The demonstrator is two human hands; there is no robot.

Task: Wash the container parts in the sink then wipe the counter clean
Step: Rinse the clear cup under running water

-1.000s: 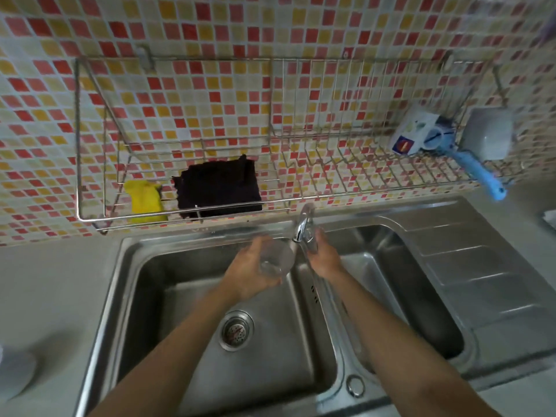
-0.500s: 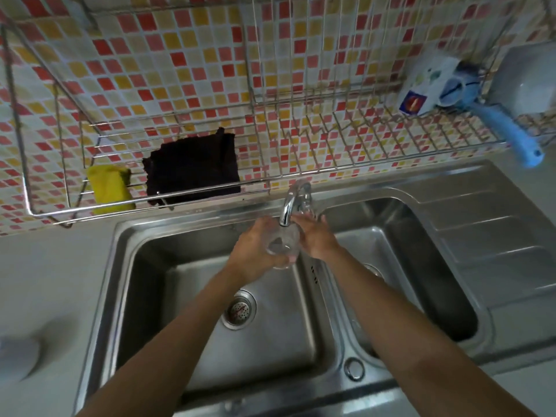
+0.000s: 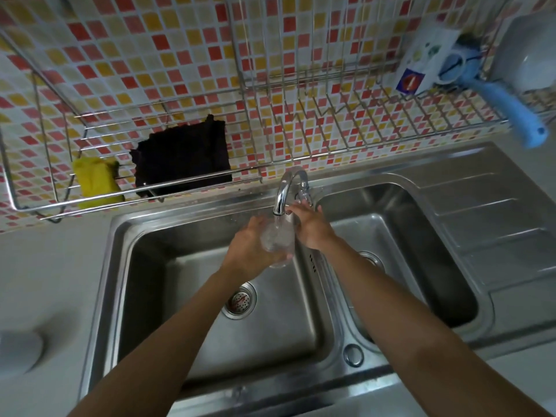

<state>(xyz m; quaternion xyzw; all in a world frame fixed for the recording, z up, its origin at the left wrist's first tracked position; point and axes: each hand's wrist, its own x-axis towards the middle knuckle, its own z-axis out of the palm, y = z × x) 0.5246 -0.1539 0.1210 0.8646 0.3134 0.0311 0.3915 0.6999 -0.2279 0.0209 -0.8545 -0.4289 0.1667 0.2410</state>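
Right hand [image 3: 311, 228] is shifting from tap lever to clear container [image 3: 278, 240], fingers straight; left hand [image 3: 249, 251] is gripping it beneath the faucet [image 3: 284, 188]. Risk: wet grip slipping, container dropping into the sink [image 3: 115, 236] below.

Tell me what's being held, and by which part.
The left hand grips the clear container around its side, under the faucet. The right hand holds nothing; its straight fingers reach toward the rim.

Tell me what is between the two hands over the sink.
The head view shows a clear container, held by the left hand, between it and the right hand, under the faucet spout.
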